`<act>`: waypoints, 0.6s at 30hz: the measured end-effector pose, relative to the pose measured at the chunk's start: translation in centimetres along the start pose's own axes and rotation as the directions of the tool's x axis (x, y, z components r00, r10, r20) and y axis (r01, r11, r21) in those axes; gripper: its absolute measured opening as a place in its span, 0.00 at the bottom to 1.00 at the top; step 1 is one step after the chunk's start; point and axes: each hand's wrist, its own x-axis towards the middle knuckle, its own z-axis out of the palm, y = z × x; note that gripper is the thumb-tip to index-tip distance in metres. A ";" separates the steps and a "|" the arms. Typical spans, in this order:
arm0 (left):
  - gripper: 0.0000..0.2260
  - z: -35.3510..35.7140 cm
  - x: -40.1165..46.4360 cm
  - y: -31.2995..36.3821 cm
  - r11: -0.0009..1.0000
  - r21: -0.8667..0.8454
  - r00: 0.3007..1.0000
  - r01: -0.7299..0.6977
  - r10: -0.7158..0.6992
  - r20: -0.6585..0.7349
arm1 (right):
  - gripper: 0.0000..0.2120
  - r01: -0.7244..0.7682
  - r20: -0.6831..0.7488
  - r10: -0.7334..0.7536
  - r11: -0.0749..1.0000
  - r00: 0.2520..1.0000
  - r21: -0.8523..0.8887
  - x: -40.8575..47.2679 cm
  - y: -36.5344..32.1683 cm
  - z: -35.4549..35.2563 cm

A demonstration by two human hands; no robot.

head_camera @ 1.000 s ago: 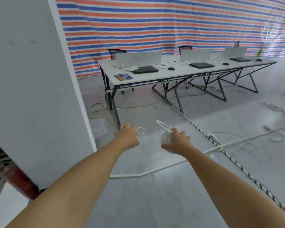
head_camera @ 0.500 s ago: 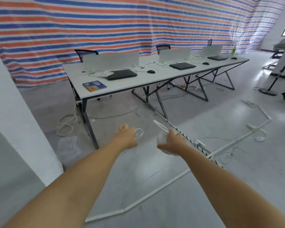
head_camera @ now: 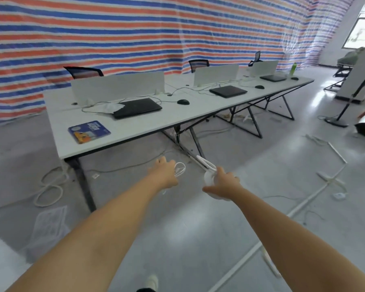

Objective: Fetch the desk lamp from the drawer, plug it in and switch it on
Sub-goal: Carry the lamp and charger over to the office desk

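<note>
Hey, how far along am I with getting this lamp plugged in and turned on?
Fetching looks done: your right hand holds the white desk lamp and your left hand its coiled cord. You're in the open room near the long desk. Still left: plugging it in and switching it on; it shows no glow.

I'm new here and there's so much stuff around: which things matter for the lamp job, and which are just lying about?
Job:
white desk lamp in right hand
coiled white cable in left hand

Lying about:
closed laptop
mouse
blue mouse pad
green bottle
</note>
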 end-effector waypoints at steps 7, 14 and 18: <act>0.17 -4.3 18.9 1.0 0.982 0.082 0.985 -0.171 0.170 0.019 | 0.42 -0.132 -0.052 0.138 0.986 0.989 0.100 17.2 -2.4 -3.5; 0.16 -5.9 33.4 5.0 0.961 0.087 0.961 -0.263 0.253 0.107 | 0.39 -0.201 -0.069 0.213 0.968 0.975 0.150 28.6 -1.3 -7.4; 0.19 -4.8 41.1 9.6 0.948 0.110 0.947 -0.300 0.282 0.155 | 0.39 -0.272 -0.077 0.290 0.944 0.954 0.189 35.3 2.6 -10.3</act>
